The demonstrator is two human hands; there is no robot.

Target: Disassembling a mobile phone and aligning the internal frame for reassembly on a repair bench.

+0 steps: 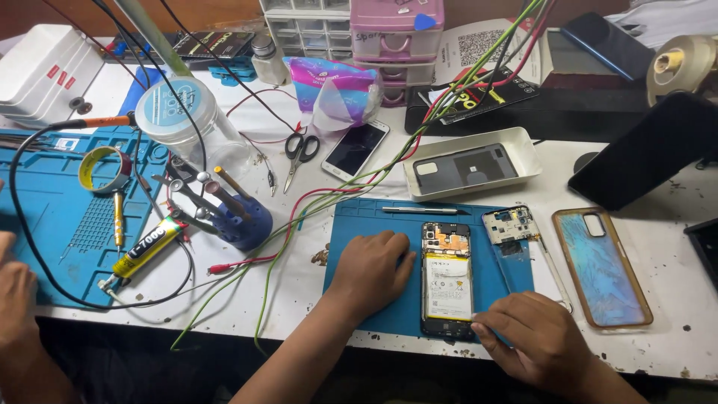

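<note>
An opened phone (447, 284), back cover off and battery showing, lies on a small blue mat (359, 224). My left hand (370, 269) rests on the mat with curled fingers pressed against the phone's left edge. My right hand (535, 340) sits at the phone's lower right corner, thumb and forefinger pinched together there; I cannot tell whether something small is between them. A removed inner frame piece (510, 224) lies on the mat to the right of the phone. A thin metal tool (419, 211) lies above it.
A white tray (523, 142) holds a back cover. A patterned phone case (602, 265) lies to the right, and a white phone (355, 148) and scissors (301, 150) behind. Green and red wires (336, 191) cross the table. A blue tool holder (243, 221) and glue tube (146, 251) stand left. Another person's hand (15, 299) is far left.
</note>
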